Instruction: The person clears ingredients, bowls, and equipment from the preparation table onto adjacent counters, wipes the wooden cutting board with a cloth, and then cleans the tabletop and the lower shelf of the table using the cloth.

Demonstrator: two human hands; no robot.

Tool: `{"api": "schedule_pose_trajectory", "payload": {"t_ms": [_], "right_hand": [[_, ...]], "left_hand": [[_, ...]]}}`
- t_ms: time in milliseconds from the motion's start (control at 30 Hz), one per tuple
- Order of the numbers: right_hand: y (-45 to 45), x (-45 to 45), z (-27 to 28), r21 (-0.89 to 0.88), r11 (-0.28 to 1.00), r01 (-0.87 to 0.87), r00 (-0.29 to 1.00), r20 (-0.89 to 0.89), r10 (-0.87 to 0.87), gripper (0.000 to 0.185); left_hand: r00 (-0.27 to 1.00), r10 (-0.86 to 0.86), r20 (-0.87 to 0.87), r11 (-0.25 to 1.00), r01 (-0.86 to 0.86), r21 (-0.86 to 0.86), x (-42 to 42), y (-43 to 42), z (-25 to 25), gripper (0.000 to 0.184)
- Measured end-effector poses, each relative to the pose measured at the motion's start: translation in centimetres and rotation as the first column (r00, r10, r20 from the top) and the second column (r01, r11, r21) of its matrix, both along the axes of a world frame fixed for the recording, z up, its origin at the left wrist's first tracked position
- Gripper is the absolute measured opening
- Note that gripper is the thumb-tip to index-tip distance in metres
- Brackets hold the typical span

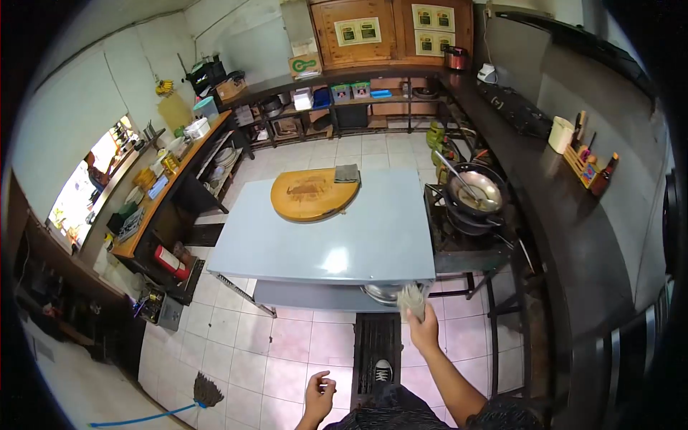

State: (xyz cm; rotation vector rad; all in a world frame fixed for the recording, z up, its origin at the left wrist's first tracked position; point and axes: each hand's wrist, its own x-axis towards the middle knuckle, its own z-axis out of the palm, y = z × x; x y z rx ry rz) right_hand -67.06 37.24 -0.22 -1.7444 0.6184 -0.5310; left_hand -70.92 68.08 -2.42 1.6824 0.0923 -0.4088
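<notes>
- Right hand (pixel 424 330): fingers clamped on 1 frayed, pale bundle (pixel 411 301), near the worktop's (pixel 272 251) front right corner.
- Left hand (pixel 319 394): fingers loosely curled, slightly apart.
- On the worktop: 1 wooden board (pixel 304 197), 1 grey cloth (pixel 347 173) at its edge.

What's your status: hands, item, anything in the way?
Right hand gripping pale bundle, material unclear, by near right corner of table. Left hand loosely curled, nothing visible in it. Possibly in the way: wooden board and grey cloth on top.
</notes>
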Motion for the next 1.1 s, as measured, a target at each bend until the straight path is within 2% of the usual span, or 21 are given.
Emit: {"api": "schedule_pose_trajectory", "payload": {"t_ms": [67, 100, 133, 200, 233, 300, 400, 500, 567, 633, 667, 733, 800, 867, 900, 967, 1033, 1067, 1100], "right_hand": [[-1.3, 5.5, 0.1, -0.166, 0.985, 0.04, 0.997, 0.067, -0.029, 0.039], [-2.0, 8.3, -0.5, -0.39, 0.918, 0.079, 0.991, 0.134, -0.029, 0.041], [-2.4, 10.7, -1.6, -0.591, 0.796, 0.129, 0.979, 0.202, -0.008, 0.044], [-3.1, 14.4, -3.9, -0.7, 0.712, -0.054, 0.995, 0.026, 0.101, 0.049], [-3.1, 15.6, -5.2, -0.706, 0.706, -0.06, 0.994, 0.025, 0.109, 0.049], [-1.8, 16.8, -8.0, -0.729, 0.638, -0.25, 0.968, -0.176, 0.179, 0.051], [1.3, 16.2, -9.1, -0.702, 0.657, -0.274, 0.962, -0.208, 0.179, 0.05], [5.1, 14.1, -10.2, -0.599, 0.737, -0.313, 0.944, -0.282, 0.172, 0.046], [7.1, 13.2, -11.2, -0.542, 0.764, -0.349, 0.928, -0.313, 0.202, 0.044], [9.5, 13.0, -11.6, -0.496, 0.793, -0.353, 0.904, -0.4, 0.153, 0.04], [10.2, 13.8, -11.6, -0.502, 0.793, -0.344, 0.905, -0.403, 0.137, 0.04], [11.2, 15.4, -10.1, -0.381, 0.862, -0.335, 0.887, -0.437, 0.152, 0.038], [12.0, 17.3, -8.9, -0.246, 0.922, -0.299, 0.871, -0.466, 0.158, 0.035], [11.9, 18.9, -7.5, -0.355, 0.928, -0.11, 0.918, -0.395, -0.043, 0.029], [11.4, 19.3, -7.6, -0.325, 0.945, 0.02, 0.89, -0.425, -0.165, 0.034], [9.2, 20.0, -9.3, -0.383, 0.883, 0.271, 0.877, -0.279, -0.391, 0.047], [7.0, 21.8, -8.0, -0.432, 0.814, 0.388, 0.722, -0.406, -0.56, 0.061], [5.6, 22.5, -8.8, -0.44, 0.785, 0.437, 0.688, -0.399, -0.606, 0.073], [4.6, 24.1, -7.4, -0.465, 0.769, 0.439, 0.614, -0.47, -0.634, 0.074]], "left_hand": [[0.999, 0.01, 0.037, 1.0, -0.011, 0.019, 3.9, -0.3, 1.3, 0.033], [0.999, 0.017, 0.048, 0.999, -0.018, 0.03, 5.2, -0.2, 1.8, 0.033], [0.998, 0.023, 0.062, 0.999, -0.025, 0.035, 6.2, -0.1, 2.1, 0.033], [0.997, 0.04, 0.063, 0.999, -0.041, 0.008, 8.1, -0.4, 2.2, 0.033], [0.996, 0.051, 0.071, 0.999, -0.05, -0.015, 9.1, -0.4, 2.2, 0.033], [0.994, 0.064, 0.09, 0.997, -0.059, -0.051, 11.6, 0.1, 2.1, 0.033], [0.993, 0.076, 0.085, 0.996, -0.073, -0.042, 15.5, 1.2, 1.3, 0.032], [0.995, 0.073, 0.07, 0.996, -0.069, -0.056, 18.6, 2.3, -0.5, 0.032], [1.0, -0.002, 0.027, 0.988, 0.007, -0.154, 22.0, 3.6, -3.7, 0.03], [0.995, -0.102, -0.02, 0.968, 0.094, -0.234, 25.6, 5.6, -4.9, 0.029], [0.993, -0.115, -0.021, 0.964, 0.107, -0.242, 27.1, 6.4, -5.2, 0.029], [0.98, -0.2, 0.018, 0.96, 0.2, -0.196, 30.7, 7.2, -4.6, 0.026], [0.952, -0.3, 0.052, 0.942, 0.305, -0.141, 34.6, 7.7, -4.2, 0.024], [0.936, -0.339, 0.089, 0.939, 0.343, -0.026, 37.9, 8.1, -4.0, 0.022], [0.927, -0.368, 0.068, 0.928, 0.371, -0.033, 38.9, 8.2, -3.4, 0.022], [0.92, -0.383, 0.081, 0.924, 0.38, 0.054, 41.6, 7.8, -2.4, 0.024], [0.893, -0.436, 0.112, 0.9, 0.428, 0.086, 43.6, 7.2, -2.7, 0.024], [0.878, -0.458, 0.14, 0.888, 0.445, 0.115, 44.2, 6.5, -3.0, 0.024], [0.864, -0.475, 0.167, 0.879, 0.456, 0.142, 44.5, 5.8, -3.3, 0.025]]}}
